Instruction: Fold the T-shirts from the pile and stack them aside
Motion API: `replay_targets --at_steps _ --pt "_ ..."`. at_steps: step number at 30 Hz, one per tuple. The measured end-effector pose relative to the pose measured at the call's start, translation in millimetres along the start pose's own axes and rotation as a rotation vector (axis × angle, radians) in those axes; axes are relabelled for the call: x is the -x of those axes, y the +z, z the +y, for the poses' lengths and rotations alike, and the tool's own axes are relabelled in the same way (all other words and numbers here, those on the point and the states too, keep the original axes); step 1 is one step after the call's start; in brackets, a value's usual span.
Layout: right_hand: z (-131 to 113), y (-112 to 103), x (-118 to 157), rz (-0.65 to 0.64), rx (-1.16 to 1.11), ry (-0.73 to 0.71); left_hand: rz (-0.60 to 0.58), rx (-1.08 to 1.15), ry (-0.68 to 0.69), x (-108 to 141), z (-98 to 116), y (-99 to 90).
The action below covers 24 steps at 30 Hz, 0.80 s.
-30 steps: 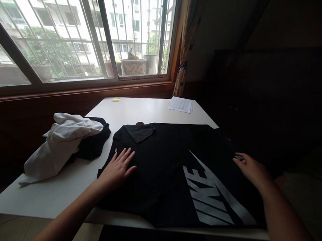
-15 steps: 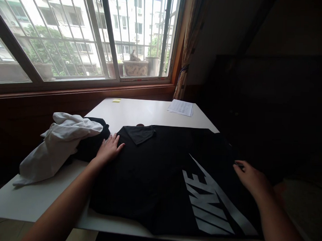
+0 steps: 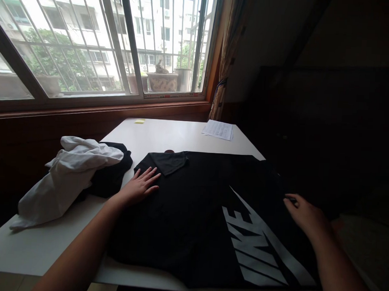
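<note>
A black T-shirt (image 3: 191, 215) lies spread across the white table (image 3: 172, 133), with a large grey printed logo toward its right side. One short sleeve is laid over the body near the far left corner. My left hand (image 3: 140, 186) rests flat on the shirt's left part, fingers spread, just below that sleeve. At the right edge, my right hand (image 3: 303, 212) is closed, thumb and fingers pinching the black fabric. The shirt's near edge reaches the table's front edge.
Left of the shirt lies a crumpled heap with a white garment (image 3: 72, 169) over a black garment (image 3: 111, 176). Papers (image 3: 218, 130) and a yellow note (image 3: 140, 121) sit at the table's far side. A small round brown object (image 3: 170, 151) shows behind the sleeve. Beyond is a barred window (image 3: 121, 42).
My left hand has moved right, from the shirt's left edge onto its surface, and its fingers have spread. My right hand keeps its pinch at the right edge.
</note>
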State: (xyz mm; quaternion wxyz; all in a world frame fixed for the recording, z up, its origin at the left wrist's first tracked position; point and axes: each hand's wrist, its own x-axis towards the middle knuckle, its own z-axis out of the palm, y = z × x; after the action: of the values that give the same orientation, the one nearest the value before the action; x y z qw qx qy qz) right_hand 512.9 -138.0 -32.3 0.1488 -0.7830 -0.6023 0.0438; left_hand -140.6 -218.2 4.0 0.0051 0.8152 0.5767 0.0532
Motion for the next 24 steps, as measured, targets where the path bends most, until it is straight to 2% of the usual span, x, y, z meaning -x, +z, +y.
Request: replay_targets --at_steps 7,14,20,24 --pt "-5 -3 2 0.004 0.006 0.017 -0.054 -0.002 -0.054 0 3 -0.5" --pt "-13 -11 10 0.037 0.051 0.009 -0.038 -0.013 -0.048 1 3 -0.8" --pt "-38 -41 31 0.301 0.247 -0.149 0.105 -0.004 0.030 0 -2 -4.2" --pt "-86 -54 43 0.327 0.224 -0.413 0.213 0.029 0.163 -6 9 -8.7"
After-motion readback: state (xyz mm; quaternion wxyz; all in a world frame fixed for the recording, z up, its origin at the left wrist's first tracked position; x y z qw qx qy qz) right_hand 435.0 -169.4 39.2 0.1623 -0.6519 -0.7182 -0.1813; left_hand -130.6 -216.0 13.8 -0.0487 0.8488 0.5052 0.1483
